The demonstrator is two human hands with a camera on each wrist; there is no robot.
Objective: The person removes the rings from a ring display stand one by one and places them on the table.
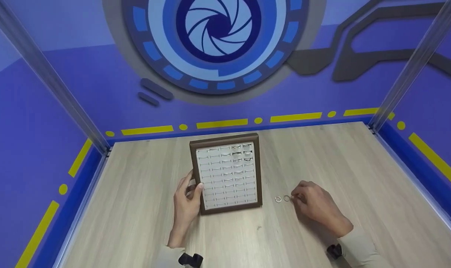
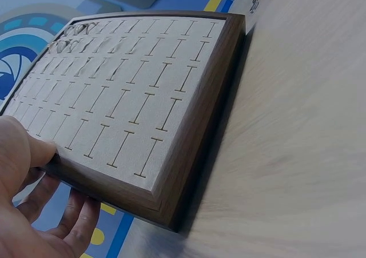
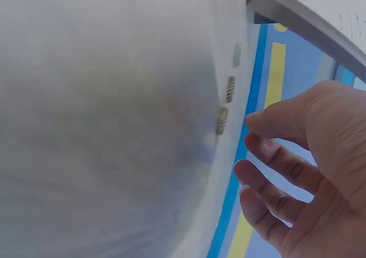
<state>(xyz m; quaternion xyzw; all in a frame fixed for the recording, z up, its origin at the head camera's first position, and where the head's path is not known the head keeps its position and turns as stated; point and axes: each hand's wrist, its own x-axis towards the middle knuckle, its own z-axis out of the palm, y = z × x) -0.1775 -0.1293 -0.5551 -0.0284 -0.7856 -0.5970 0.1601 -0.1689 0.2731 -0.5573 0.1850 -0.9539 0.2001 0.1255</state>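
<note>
In the head view, my left hand (image 1: 186, 203) holds a brown-framed ring display tray (image 1: 229, 175) by its left edge. The thumb (image 2: 40, 150) lies on the front of the frame and the fingers reach behind it. The tray leans up from the table, its white pad lined with slots. Several rings (image 1: 236, 152) sit in slots at the pad's upper right. Right of the tray, loose rings (image 1: 278, 199) lie on the table. My right hand (image 1: 316, 203) is beside them, and its loosely bent fingers (image 3: 269, 149) show no ring between them in the right wrist view.
The wood-grain table (image 1: 143, 230) is bounded by blue-purple panels with yellow marks. Metal posts (image 1: 408, 67) rise at its back corners. Each sleeve carries a black wrist device (image 1: 190, 259).
</note>
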